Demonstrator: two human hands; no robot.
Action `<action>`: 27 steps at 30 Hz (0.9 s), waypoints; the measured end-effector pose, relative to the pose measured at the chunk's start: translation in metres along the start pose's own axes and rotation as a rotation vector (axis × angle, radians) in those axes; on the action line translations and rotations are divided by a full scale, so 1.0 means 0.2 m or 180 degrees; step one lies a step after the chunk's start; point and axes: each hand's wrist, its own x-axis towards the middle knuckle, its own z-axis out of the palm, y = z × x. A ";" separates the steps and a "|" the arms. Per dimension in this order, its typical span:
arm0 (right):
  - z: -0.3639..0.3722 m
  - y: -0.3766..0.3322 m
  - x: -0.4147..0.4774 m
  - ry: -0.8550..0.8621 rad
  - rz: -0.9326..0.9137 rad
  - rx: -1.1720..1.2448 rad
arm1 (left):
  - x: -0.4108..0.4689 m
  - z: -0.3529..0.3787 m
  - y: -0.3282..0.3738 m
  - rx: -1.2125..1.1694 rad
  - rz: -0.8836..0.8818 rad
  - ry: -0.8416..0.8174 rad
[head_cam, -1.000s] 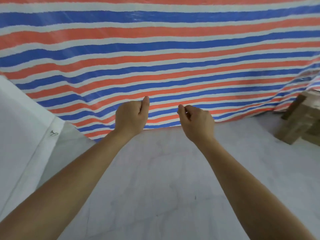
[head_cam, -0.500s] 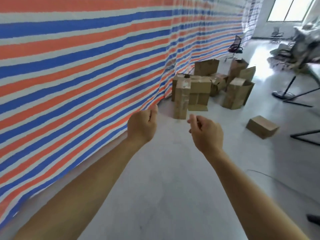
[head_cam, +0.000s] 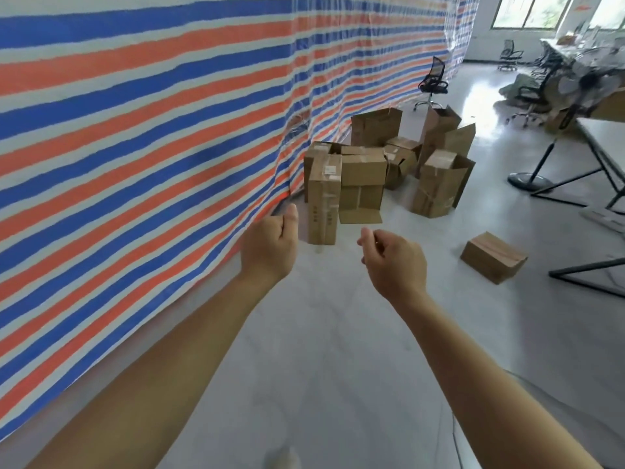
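Both of my bare arms stretch forward over the pale floor. My left hand (head_cam: 270, 247) hovers close to the bottom edge of a striped tarp (head_cam: 142, 137), fingers loosely curled and thumb up, holding nothing. My right hand (head_cam: 394, 258) floats beside it, also loosely curled and empty. Ahead of the hands stands a cluster of cardboard boxes (head_cam: 365, 174), with a tall narrow box (head_cam: 323, 201) nearest to me.
The orange, blue and white tarp hangs as a wall along the left. A small box (head_cam: 493, 257) lies alone on the floor at right. Black table legs (head_cam: 588, 279), a fan stand (head_cam: 529, 179), and office chairs (head_cam: 433, 82) fill the right and back.
The view has swung right, from facing the tarp to looking along it, bringing the boxes and room into sight. Both hands keep their raised, loosely curled pose.
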 end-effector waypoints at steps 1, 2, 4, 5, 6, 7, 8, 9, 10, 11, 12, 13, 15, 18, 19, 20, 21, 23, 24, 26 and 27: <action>0.07 0.03 0.08 -0.0047 -0.0005 0.0017 | 0.07 0.06 -0.03 -0.0015 -0.0049 -0.0026; 0.16 0.06 0.23 -0.0084 -0.0020 -0.0071 | 0.20 0.18 -0.09 -0.0002 -0.0034 -0.0014; 0.21 0.08 0.36 -0.0134 -0.0143 -0.0175 | 0.31 0.26 -0.12 0.0078 0.0119 -0.0022; 0.28 0.12 0.49 -0.0177 -0.0144 -0.0185 | 0.43 0.33 -0.16 0.0047 0.0112 -0.0068; 0.35 0.14 0.67 -0.0182 -0.0139 -0.0263 | 0.59 0.44 -0.19 0.0018 0.0078 -0.0121; 0.40 0.16 0.81 -0.0185 -0.0151 -0.0300 | 0.73 0.52 -0.22 0.0022 0.0077 -0.0152; 0.43 0.18 0.93 -0.0202 -0.0173 -0.0324 | 0.84 0.58 -0.23 0.0063 0.0105 -0.0159; 0.46 0.20 1.05 -0.0220 -0.0186 -0.0291 | 0.96 0.65 -0.22 0.0039 0.0095 -0.0183; 0.48 0.23 1.19 -0.0209 -0.0189 -0.0308 | 1.10 0.72 -0.20 0.0037 0.0093 -0.0190; 0.50 0.28 1.32 -0.0159 -0.0170 -0.0330 | 1.24 0.81 -0.18 0.0025 0.0065 -0.0157; 0.51 0.31 1.39 -0.0123 -0.0156 -0.0350 | 1.30 0.86 -0.18 0.0054 0.0064 -0.0148; 0.53 0.36 1.49 -0.0081 -0.0107 -0.0360 | 1.40 0.93 -0.16 0.0075 0.0059 -0.0209; 0.57 0.53 1.70 -0.0016 0.0019 -0.0412 | 1.58 1.16 -0.15 0.0132 0.0012 -0.0461; 0.68 0.79 1.98 0.0000 0.0247 -0.0340 | 1.81 1.51 -0.20 0.0065 0.0022 -0.0501; 0.74 0.92 2.11 -0.0002 0.0329 -0.0288 | 1.88 1.68 -0.21 0.0056 -0.0035 -0.0528; 0.79 1.04 2.25 -0.0003 0.0379 -0.0313 | 1.97 1.85 -0.23 0.0061 -0.0123 -0.0633; 0.83 1.10 2.33 -0.0020 0.0359 -0.0323 | 2.02 1.94 -0.24 0.0064 -0.0185 -0.0721; 0.90 1.25 2.55 -0.0073 0.0355 -0.0239 | 2.16 2.20 -0.28 0.0051 -0.0295 -0.0832; 0.93 1.30 2.67 -0.0092 0.0318 -0.0267 | 2.24 2.30 -0.29 0.0103 -0.0370 -0.0910; 0.98 1.38 2.89 -0.0217 0.0228 -0.0194 | 2.40 2.46 -0.30 0.0149 -0.0477 -0.0918; 1.01 1.41 3.01 -0.0283 0.0200 -0.0137 | 2.49 2.53 -0.29 0.0204 -0.0519 -0.0918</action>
